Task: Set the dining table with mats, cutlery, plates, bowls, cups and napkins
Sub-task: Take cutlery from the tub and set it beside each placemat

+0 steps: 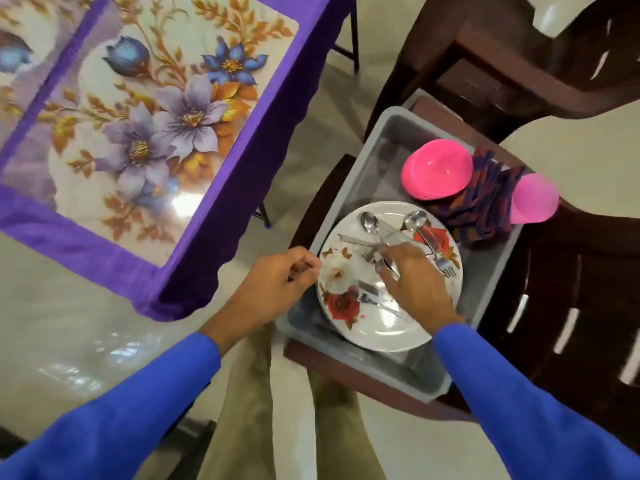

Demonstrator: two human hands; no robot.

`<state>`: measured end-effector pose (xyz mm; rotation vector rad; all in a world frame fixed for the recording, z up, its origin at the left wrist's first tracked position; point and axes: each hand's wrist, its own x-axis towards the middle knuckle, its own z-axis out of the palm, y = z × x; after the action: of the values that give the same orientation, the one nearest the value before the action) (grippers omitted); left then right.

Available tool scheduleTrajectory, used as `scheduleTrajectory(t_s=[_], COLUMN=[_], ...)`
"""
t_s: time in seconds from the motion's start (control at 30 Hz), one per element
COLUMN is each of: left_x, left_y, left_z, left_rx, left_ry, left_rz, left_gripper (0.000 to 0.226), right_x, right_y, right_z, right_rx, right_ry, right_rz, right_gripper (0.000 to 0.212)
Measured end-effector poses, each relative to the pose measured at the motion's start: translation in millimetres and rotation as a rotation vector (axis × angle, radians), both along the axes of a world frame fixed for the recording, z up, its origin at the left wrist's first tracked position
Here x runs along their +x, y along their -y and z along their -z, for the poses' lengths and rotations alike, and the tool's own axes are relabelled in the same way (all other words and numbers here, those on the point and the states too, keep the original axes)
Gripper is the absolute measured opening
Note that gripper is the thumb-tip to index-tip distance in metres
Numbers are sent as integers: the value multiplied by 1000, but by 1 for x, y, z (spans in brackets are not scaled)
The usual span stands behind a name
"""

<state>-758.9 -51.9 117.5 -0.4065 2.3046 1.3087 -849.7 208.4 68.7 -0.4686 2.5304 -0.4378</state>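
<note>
Tub [367, 161] on chair [346, 370], right of table [194, 244]. In tub: plate [377, 327] bearing cutlery [412, 223]; behind it, bowls [437, 169], napkins [485, 199], cup [533, 199].

**Table, chair seat and tub: what rests where**

A dining table [242, 188] draped in a purple cloth [86, 237] stands on a pale glossy floor [52, 334]. A floral placemat [156, 109] with purple and blue flowers lies flat on the cloth at the near corner; the edge of a second floral mat [20, 57] shows beside it on the left.

To the right, a dark wooden chair seat [346, 368] carries a grey plastic tub [381, 143]. Inside the tub lie a white rose-patterned plate [349, 306] with cutlery [388, 233] on top, stacked pink bowls [436, 171], a folded patterned napkin [485, 202], and a pink cup [533, 199] at the far side.
</note>
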Motion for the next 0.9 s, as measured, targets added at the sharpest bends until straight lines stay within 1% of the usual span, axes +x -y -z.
scheduleTrajectory(t_s=[0.07, 0.13, 0.17, 0.2, 0.27, 0.3, 0.37, 0.5, 0.53, 0.6, 0.63, 0.7, 0.77, 0.83, 0.9], left_x=[-8, -15, -17, -18, -18, -18, -19, -26, -28, -31, -33, -37, -42, -48, -53], left_y=[-6, -12, -14, -15, -15, -15, -13, -11, -11, -11, -12, -14, -17, -23, -29], left_z=[14, 28, 33, 37, 40, 40, 41, 39, 38, 36, 35, 36, 35, 34, 32], left_rx=[37, 59, 59, 53, 39, 34, 36, 8, -3, -16, -22, -50, -75, -127, -231], left_ry=[-2, -6, -14, -20, -31, -30, -7, -3, -2, 13, 19, 21, 20, -7, -50], left_rz=[-18, -30, -37, -40, -32, -25, -18, 29, 45, 75, 93, 141, 162, 193, 293], left_gripper=[11, 12, 11, 11, 12, 12, 12, 13, 12, 12, 12, 13, 14, 15, 15], right_x=[15, 29, 36, 42, 48, 49, 52, 45, 43, 41, 39, 27, 6, -16, -29], right_y=[1, -4, -7, -11, -16, -19, -21, -19, -17, -17, -19, -28, -43, -52, -50], right_z=[18, 33, 39, 45, 51, 52, 51, 38, 33, 20, 15, 12, 19, 29, 40], right_rx=[56, 118, 138, 134, 57, 7, -63, -128, -156, -200, -195, -147, -122, -114, -89], right_ry=[25, -36, -93, -152, -235, -248, -242, -210, -202, -186, -192, -240, -234, -142, -43], right_rz=[-130, -145, -138, -127, -73, -42, -18, 2, 30, 110, 155, 265, 367, 330, 253], right_gripper=[48, 54, 49, 39, 18, 12, 9, 27, 25, 13, 12, 16, 28, 43, 45])
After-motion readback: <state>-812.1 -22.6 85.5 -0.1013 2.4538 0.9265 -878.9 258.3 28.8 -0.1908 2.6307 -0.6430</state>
